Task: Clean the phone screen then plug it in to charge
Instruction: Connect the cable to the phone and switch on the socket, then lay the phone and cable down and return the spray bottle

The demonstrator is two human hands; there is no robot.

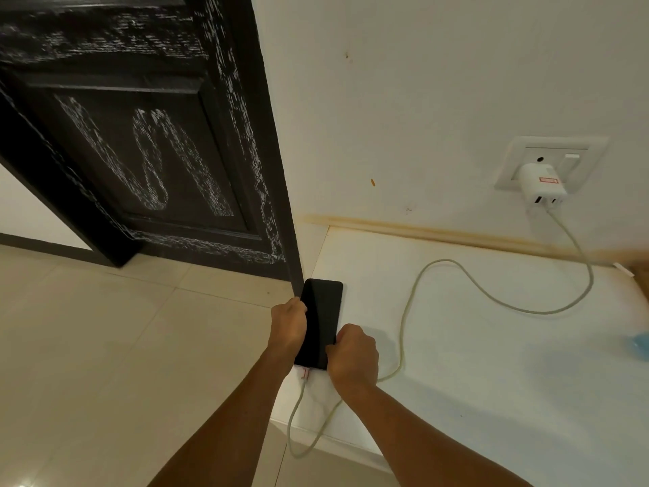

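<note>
Two hands gripped a black rectangular phone (322,321) at frame centre, lying on a white tabletop (474,363): left hand (288,326) fingers curled on its left edge, right hand (353,355) fingers curled at its lower right corner. A pale green charging cable (407,307) ran from the phone's bottom end to a white wall charger (539,184) at upper right.

**Person: forearms and hands, head view**

Two bare forearms, uncovered from the lower frame edge to the wrists; no sleeve shows. Left hand (288,323) and right hand (353,356) both bare: no gloves, rings, watch or wristband showing on the sides that face the camera.
</note>
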